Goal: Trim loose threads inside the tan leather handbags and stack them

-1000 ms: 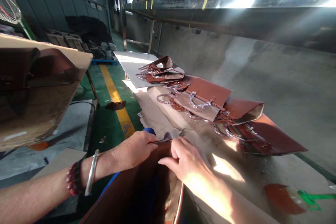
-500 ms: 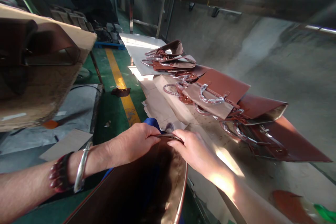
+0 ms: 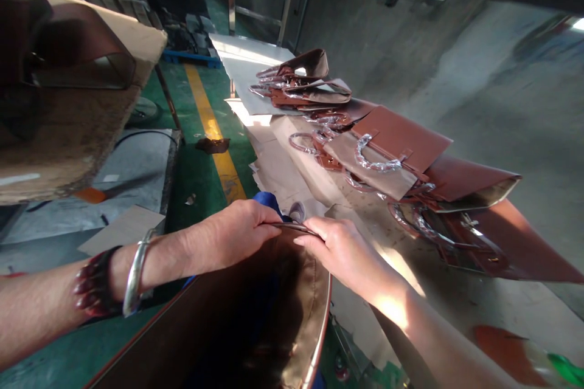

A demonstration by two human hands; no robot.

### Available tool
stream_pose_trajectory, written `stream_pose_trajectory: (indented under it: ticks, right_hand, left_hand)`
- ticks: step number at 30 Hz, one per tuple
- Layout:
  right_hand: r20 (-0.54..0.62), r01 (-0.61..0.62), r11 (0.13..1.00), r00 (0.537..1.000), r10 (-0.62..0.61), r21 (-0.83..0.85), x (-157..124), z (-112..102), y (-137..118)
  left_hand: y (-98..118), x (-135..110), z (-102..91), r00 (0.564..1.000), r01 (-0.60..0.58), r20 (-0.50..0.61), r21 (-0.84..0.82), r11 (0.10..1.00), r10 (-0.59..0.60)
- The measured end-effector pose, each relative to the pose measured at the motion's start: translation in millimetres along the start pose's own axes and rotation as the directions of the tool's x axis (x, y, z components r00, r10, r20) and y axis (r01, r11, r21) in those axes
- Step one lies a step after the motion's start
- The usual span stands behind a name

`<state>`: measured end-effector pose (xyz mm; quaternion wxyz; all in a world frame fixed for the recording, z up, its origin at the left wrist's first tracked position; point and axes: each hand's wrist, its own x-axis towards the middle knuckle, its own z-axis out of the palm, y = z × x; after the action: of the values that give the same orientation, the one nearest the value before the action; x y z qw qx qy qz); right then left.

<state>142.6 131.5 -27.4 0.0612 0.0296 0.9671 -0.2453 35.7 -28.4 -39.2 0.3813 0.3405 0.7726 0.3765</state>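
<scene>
Head view: a big gray wall (image 3: 483,73) fills the back right. The green floor (image 3: 196,176) has a yellow stripe (image 3: 210,121) on it. A long table (image 3: 460,301) on the right holds a pile of red-brown bags (image 3: 406,134). They lie on each other, so parts are hidden, and shiny clear wrap goes round some handles. On the left, a brown board (image 3: 68,140) pokes in with a dark bag (image 3: 86,42) on top. The left edge cuts both off, and the dark bag is hard to make out.

At the bottom middle, near the person, is an open brown bag (image 3: 298,304). Its low end is cut off, and deep inside is too dark to see. The left hand (image 3: 241,231) and the right hand (image 3: 340,243) pinch its top edge side by side, thumbs against fingers. The hands and arms block some of the bag, the floor and the table. Blue cloth (image 3: 267,199) peeks out behind the left hand. A silver bangle (image 3: 138,273) and dark red beads (image 3: 93,285) circle the left arm. A green thing (image 3: 566,369) at bottom right is blurry and cut off.
</scene>
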Motion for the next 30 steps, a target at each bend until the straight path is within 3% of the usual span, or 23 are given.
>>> stream_pose_trajectory:
  ticks: [4,12,18,25,30]
  right_hand:
    - [-0.007,0.016,1.000,1.000,-0.016,-0.007,-2,0,2]
    - [-0.016,0.037,0.999,0.999,-0.036,0.023,-2,2,4]
    - [-0.037,0.037,0.998,0.999,-0.035,0.045,-1,3,4]
    - [-0.024,0.046,0.996,0.999,-0.044,0.071,3,2,4]
    - [-0.012,0.058,0.997,0.998,-0.057,0.058,6,3,7]
  left_hand:
    - [-1,1,0.2,1.000,-0.018,-0.013,0.164,0.986,0.021]
    - [-2,1,-0.7,1.000,0.000,-0.013,0.165,0.986,0.002]
    - [-5,2,-0.4,0.999,-0.049,0.025,0.106,0.993,0.047]
    - [-3,4,-3.3,0.999,-0.002,0.049,0.141,0.990,-0.004]
    - [-12,8,-3.5,0.995,-0.006,0.099,0.034,0.999,0.003]
